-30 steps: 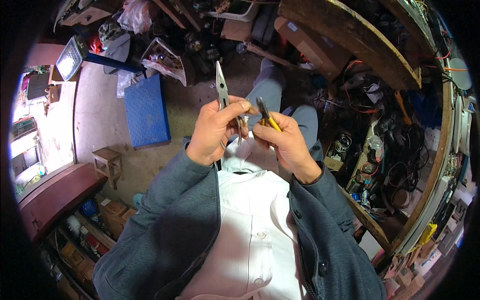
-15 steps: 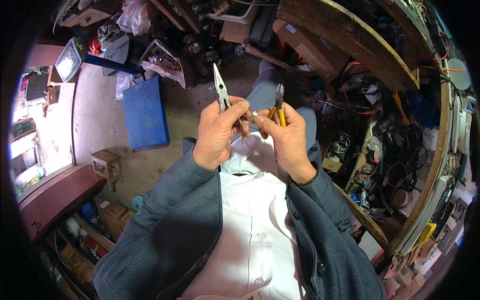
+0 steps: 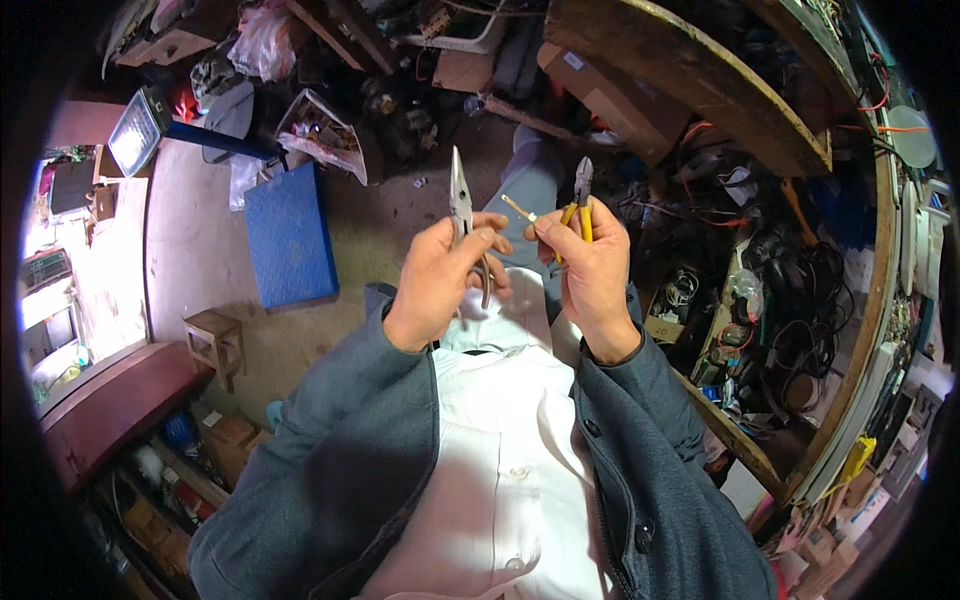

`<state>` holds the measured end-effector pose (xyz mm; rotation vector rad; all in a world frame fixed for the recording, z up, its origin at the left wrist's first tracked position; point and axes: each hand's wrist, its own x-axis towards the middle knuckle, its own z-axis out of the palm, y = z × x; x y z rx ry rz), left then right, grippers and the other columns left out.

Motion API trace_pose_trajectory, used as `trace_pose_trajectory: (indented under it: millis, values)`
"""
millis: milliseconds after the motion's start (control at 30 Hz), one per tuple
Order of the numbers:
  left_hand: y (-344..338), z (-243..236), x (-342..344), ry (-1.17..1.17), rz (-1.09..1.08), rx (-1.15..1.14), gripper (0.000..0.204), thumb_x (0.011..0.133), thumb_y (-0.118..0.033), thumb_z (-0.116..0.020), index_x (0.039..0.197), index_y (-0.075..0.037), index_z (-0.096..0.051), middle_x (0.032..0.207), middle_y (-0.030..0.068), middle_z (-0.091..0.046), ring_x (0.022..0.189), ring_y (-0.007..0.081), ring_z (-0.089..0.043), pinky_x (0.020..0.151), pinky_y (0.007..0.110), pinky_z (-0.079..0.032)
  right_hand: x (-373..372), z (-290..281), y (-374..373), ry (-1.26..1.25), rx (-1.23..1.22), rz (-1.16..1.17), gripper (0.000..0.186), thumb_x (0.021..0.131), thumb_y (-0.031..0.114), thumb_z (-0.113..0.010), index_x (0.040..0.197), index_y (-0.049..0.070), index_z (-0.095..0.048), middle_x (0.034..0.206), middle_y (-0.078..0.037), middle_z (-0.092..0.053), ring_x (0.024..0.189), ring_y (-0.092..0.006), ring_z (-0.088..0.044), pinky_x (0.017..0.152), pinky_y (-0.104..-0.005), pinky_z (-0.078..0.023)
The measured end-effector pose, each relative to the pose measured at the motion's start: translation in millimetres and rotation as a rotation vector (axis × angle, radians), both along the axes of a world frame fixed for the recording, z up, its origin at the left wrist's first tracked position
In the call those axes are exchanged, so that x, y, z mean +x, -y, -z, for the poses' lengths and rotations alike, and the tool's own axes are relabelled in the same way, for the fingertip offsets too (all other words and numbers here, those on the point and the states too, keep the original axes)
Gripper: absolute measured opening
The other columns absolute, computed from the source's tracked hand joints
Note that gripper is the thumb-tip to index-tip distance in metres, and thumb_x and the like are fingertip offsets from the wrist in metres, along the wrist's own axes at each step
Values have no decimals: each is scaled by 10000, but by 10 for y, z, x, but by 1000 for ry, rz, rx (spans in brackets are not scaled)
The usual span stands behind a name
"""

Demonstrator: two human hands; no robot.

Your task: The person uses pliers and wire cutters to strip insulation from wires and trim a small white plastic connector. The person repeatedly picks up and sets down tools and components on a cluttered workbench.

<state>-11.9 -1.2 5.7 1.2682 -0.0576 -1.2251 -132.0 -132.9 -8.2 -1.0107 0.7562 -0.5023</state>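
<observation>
Needle-nose pliers with a long silver tip point away from me in my left hand. Their handles run under my thumb and fingers. My right hand holds yellow-handled diagonal cutters, jaws upward. Between the thumb and forefinger of that same hand is a thin, brass-coloured piece with a white part at its base. It slants up toward the left hand's fingertips, which are apart from it. Both hands are raised in front of my white shirt, above my lap.
A lit lamp on a blue arm stands at the far left, by a blue board. Below them is a small wooden stool. On the right, a wooden-edged bench borders tangled cables, and a curved wooden beam lies at the far side.
My hands have drawn apart; the right moved right with the cutters. The thin piece now sticks out from the right fingers, clear of the left hand. Both tools stay held.
</observation>
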Motion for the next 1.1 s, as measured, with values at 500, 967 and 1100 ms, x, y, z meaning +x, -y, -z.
trace_pose_trajectory:
  millis: [500,967,1100]
  values:
    - [-73,121,-140,287,513,140,394,1076,-285,-511,1290,37,-585,1086,95,-702,890,124,-661,632,236,-570,-12,-49,37,-115,-557,129,225,900,29,-711,764,40,-531,701,9,-590,626,-23,-471,533,-212,-372]
    - [-68,71,-180,345,456,89,274,1088,-250,-470,1052,-5,-589,729,-16,-571,570,66,-519,505,220,-434,-32,-109,11,-187,-524,-74,177,894,19,-710,791,28,-566,693,26,-565,622,-21,-460,545,-212,-374]
    - [-76,168,-160,320,384,41,271,1083,-259,-491,929,-43,-547,703,-40,-488,555,40,-419,489,220,-358,-44,-64,90,-135,-368,-123,187,904,94,-688,799,0,-566,691,1,-518,637,-64,-455,565,-256,-380]
